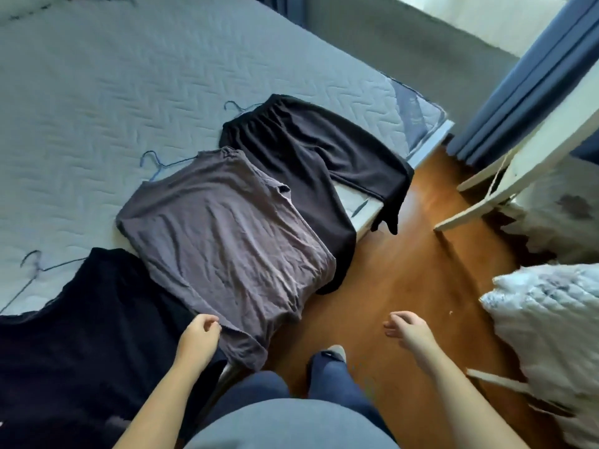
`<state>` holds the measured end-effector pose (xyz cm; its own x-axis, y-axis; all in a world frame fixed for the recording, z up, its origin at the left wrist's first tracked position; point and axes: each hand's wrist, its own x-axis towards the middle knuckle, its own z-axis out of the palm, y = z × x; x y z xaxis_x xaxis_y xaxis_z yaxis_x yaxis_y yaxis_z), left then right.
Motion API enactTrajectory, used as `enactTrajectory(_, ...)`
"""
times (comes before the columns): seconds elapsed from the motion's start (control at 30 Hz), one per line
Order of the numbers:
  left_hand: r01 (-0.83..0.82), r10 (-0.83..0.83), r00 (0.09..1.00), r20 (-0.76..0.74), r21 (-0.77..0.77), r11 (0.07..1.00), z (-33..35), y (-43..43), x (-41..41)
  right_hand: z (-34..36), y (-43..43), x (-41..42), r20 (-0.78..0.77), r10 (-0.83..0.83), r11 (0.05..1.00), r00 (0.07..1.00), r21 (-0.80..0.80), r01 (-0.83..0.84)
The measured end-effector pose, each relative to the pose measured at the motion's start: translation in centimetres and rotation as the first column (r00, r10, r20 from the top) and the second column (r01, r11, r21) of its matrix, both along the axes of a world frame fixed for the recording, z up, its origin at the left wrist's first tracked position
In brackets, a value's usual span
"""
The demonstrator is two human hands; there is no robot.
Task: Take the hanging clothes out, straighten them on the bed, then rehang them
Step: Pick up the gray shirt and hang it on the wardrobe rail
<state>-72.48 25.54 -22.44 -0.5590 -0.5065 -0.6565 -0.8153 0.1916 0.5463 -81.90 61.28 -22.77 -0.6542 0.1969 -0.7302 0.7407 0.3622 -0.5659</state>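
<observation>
The grey shirt lies flat on the near edge of the bed, its hem hanging over that edge, and we see a wire hanger sticking out of its neck onto the quilt. Our left hand is at the hem's near corner, with the fingers curled in and pinching the cloth. Our right hand hangs over the wooden floor, well apart from the bed, its fingers loosely spread and holding nothing. Beside the shirt, towards the bed's far corner, we find black trousers with a second hanger at the waistband, the legs draped over the edge. On the other side a black garment touches the shirt, a third hanger just beyond it. A blue curtain hangs past the bed's corner.
</observation>
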Motion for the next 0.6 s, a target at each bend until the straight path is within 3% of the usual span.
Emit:
enactTrajectory(0.13, -0.109, 0.108, 0.994, -0.012, -0.081, 0.991, 1.2, 1.8, -2.2, -0.3, -1.1, -8.6, 0.005, 0.233, 0.972, 0.972, 0.042, -0.233)
enactTrajectory(0.37, -0.352, 0.355, 0.935, -0.002, -0.133, 0.927, -0.6, -1.9, -4.8, -2.1, -9.3, -16.9, 0.021, 0.485, 0.874, 0.874, 0.038, -0.485)
enactTrajectory(0.6, -0.39, 0.399, 0.916, 0.044, -0.141, 0.91, -3.0, -10.4, -10.4, -4.7, -18.5, -23.3, 0.058, 0.563, 0.819, 0.824, 0.094, -0.566)
